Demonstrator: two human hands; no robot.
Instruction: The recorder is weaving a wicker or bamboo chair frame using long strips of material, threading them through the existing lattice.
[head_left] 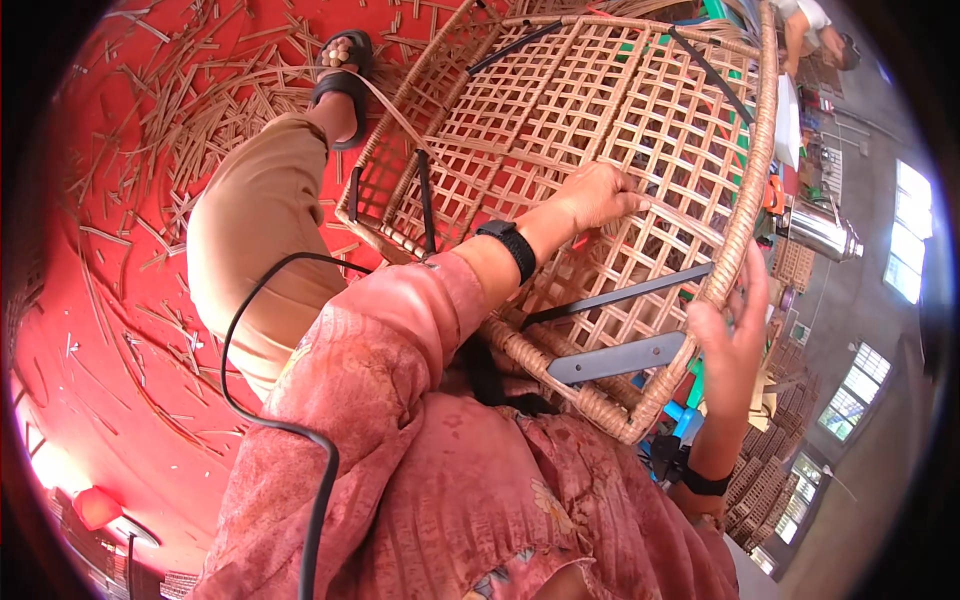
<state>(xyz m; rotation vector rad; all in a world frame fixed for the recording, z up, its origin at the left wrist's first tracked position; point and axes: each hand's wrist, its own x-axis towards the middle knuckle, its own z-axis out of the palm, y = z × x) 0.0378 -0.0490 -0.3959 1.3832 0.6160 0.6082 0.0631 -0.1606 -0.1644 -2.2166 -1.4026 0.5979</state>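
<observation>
- The left hand [598,195] reaches from the lower left across the front of the work, its back turned up and its fingers curled inward.
- Its fingertips meet a pale strand [682,221] of the weave; whether they pinch that strand I cannot tell.
- The left forearm runs up and to the right out of a rolled pink sleeve [380,330], with a black wristband [508,250] at the wrist.
- The right hand [737,330] stands upright just outside the thick right rim, fingers stretched and parted, thumb apart from them on the rim side.
- The woven wicker piece [766,130] lies tilted in front of the person's body, its near corner close to the pink shirt and its far end toward the top edge.
- It is tan, an open lattice of flat strips with square gaps, edged by a wrapped, rope-like border.
- A grey plate [615,358] spans the near corner, and a dark bar [620,295] crosses just above it.
- Shorter black bars [710,75] sit near the other edges.
- Red floor and a green item show through the gaps.
</observation>
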